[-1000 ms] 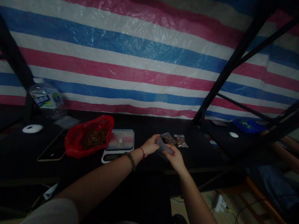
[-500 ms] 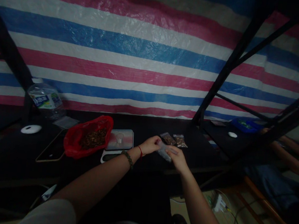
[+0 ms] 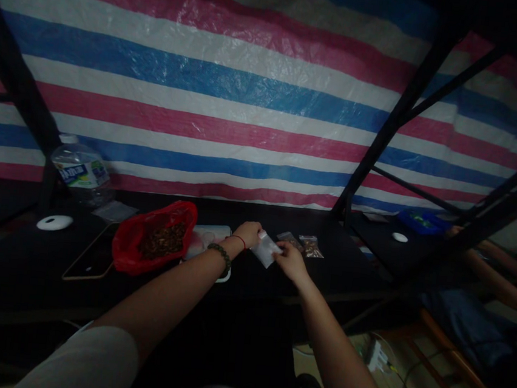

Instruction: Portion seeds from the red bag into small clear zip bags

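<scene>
My left hand [image 3: 248, 233] and my right hand [image 3: 289, 260] both pinch a small clear plastic bag [image 3: 266, 249], held just above the black table [image 3: 278, 275]. The bag looks empty. My left hand hovers over the right end of a small white scale [image 3: 207, 238]. Left of the scale lies an open red bag [image 3: 154, 236] full of brown bits. Just beyond my right hand lie two small filled clear packets [image 3: 303, 243].
A water bottle [image 3: 80, 172] stands at the back left, with a white round disc [image 3: 54, 222] and a dark tablet [image 3: 92, 257] near it. Black frame bars [image 3: 382, 139] rise on the right. Cables [image 3: 388, 365] lie on the floor.
Both hands have lifted the small clear bag and carried it left and away from me, toward the scale. The view has shifted slightly.
</scene>
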Demonstrator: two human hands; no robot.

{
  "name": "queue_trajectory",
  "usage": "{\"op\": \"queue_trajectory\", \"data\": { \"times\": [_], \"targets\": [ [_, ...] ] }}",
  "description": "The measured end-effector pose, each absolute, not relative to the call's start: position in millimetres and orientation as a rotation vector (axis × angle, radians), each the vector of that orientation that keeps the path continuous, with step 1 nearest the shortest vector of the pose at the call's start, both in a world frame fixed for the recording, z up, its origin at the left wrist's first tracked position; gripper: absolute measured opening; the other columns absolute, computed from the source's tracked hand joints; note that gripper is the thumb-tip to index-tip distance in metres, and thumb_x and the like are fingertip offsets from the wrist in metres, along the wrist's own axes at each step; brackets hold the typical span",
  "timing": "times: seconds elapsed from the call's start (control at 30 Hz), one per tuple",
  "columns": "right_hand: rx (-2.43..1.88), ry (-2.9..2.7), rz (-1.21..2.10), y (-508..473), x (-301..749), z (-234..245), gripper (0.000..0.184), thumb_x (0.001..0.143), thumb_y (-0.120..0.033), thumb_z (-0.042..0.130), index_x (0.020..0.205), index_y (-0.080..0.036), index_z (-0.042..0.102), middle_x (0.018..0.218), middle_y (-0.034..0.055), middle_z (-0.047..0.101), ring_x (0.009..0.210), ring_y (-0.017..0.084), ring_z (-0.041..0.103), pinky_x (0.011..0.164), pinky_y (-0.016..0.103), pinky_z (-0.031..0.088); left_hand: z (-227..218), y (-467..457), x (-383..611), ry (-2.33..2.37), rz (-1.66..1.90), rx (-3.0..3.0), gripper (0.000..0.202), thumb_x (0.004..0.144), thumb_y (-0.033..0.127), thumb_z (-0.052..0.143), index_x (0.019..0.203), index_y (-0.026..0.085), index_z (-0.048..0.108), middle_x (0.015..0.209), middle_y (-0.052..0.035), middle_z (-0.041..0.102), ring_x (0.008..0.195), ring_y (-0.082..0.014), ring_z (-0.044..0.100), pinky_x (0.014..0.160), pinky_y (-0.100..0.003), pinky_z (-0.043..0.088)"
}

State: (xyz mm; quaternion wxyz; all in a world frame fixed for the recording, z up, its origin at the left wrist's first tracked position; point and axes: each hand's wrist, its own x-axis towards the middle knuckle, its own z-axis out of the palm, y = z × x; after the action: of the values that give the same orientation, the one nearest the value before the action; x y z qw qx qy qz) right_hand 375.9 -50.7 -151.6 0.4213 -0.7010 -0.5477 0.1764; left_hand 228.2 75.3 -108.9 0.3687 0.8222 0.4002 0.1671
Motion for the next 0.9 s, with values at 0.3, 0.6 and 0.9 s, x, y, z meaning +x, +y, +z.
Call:
{"op": "queue_trajectory", "data": {
  "times": [0.3, 0.6, 0.9],
  "targets": [
    [-2.267, -1.575, -0.197, -34, 379, -133, 0.038, 0.083, -0.036, 0.059, 0.111, -0.012, 0.065, 0.113, 0.0208, 0.061, 0.107, 0.031, 0.055, 0.093, 0.040, 0.038, -108, 62, 232, 1.100, 0.458, 2.282, 0.026, 0.086, 0.026, 0.061, 0.108, 0.014, 0.060, 0.116, -0.0105, 0.059, 0.109, -0.0243, 0.056, 0.095, -0.046, 0.045],
    [-2.164, -1.694, -0.124, -22, 379, -100, 0.033, 0.081, -0.017, 0.053, 0.112, -0.014, 0.064, 0.105, 0.0174, 0.068, 0.099, 0.029, 0.061, 0.088, 0.040, 0.043, -60, 21, 191, 0.901, 0.697, 2.157, 0.018, 0.081, 0.032, 0.059, 0.090, 0.017, 0.065, 0.088, -0.0084, 0.068, 0.086, -0.0215, 0.064, 0.081, -0.031, 0.048],
    [-1.133, -2.056, 0.090, -64, 268, -29, 0.043, 0.079, -0.008, 0.053, 0.119, -0.024, 0.058, 0.114, 0.0071, 0.064, 0.108, 0.021, 0.056, 0.095, 0.041, 0.042, -40, -8, 89, 0.698, 0.691, 1.600, 0.027, 0.076, 0.042, 0.058, 0.080, 0.016, 0.057, 0.067, 0.0020, 0.057, 0.047, -0.0078, 0.053, 0.045, -0.018, 0.042]
  ]
}}
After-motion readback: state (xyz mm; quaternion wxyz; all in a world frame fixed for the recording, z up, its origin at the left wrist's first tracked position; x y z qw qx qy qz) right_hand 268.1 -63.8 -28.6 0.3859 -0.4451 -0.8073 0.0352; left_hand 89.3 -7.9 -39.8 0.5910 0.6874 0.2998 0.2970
